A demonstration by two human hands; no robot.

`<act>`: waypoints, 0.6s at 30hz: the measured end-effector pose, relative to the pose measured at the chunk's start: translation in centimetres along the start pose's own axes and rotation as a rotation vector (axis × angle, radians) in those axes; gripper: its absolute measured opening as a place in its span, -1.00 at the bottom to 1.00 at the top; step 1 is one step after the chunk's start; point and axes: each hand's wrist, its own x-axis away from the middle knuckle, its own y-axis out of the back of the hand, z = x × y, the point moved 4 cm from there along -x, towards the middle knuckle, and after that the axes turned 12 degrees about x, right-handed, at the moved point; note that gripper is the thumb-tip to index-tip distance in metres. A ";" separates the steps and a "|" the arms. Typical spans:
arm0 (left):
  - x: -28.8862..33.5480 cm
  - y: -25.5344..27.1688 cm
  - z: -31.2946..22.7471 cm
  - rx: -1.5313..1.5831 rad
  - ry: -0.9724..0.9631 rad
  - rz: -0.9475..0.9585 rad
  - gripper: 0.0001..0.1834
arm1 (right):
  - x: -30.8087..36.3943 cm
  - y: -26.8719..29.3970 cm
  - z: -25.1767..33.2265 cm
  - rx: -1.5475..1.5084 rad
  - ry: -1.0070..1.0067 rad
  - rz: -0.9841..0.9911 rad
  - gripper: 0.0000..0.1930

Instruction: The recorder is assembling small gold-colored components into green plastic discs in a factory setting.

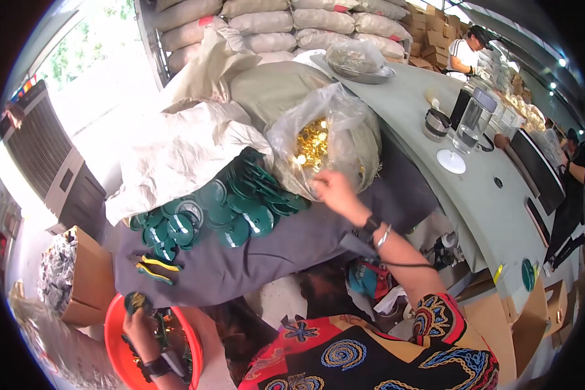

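My left hand (pixel 140 330) is closed on a dark green round disc (pixel 134 301), held over the rim of a red basin (pixel 114 344) at the lower left. Inside the basin lie dark and gold-coloured pieces. My right hand (pixel 337 193) is at the near edge of a clear plastic bag (pixel 283 138) of shiny gold pieces (pixel 313 144). Its fingers are pinched together; whatever is between them is too small to make out. Left of the bag, many dark green discs (pixel 234 218) spill from a white woven sack (pixel 175 153) onto a grey cloth (pixel 266 260).
Yellow-handled pliers (pixel 156 268) lie on the cloth near the basin. A carton (pixel 88 279) stands at the left. The curved grey table (pixel 429 175) at the right bears a clear bottle (pixel 472 123) and a glass jar (pixel 437 123). Another person (pixel 463 55) works at the back.
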 end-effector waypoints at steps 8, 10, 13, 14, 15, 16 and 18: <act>-2.3 14.6 4.2 -0.028 0.161 -0.480 -0.76 | -6.0 -0.8 0.8 0.545 0.192 -0.004 -0.70; -1.5 12.5 4.4 0.058 0.154 -0.425 -0.64 | -7.5 -2.7 1.0 0.571 0.196 0.071 -0.69; -0.5 8.0 4.3 0.119 0.164 -0.141 -0.64 | -9.0 -4.7 1.0 0.819 0.239 0.174 -0.69; -0.3 6.9 4.5 0.125 0.154 -0.081 -0.65 | -9.4 -5.1 1.0 0.808 0.260 0.179 -0.69; 0.0 5.4 4.2 0.023 0.155 -0.074 -0.65 | -9.6 -5.2 0.4 0.819 0.193 0.246 -0.70; 0.4 3.8 3.7 -0.080 0.159 -0.070 -0.64 | -9.6 -5.3 0.0 0.829 0.127 0.316 -0.71; 0.8 2.0 3.4 -0.109 0.130 -0.046 -0.65 | -9.9 -5.1 -0.2 0.891 0.164 0.417 -0.68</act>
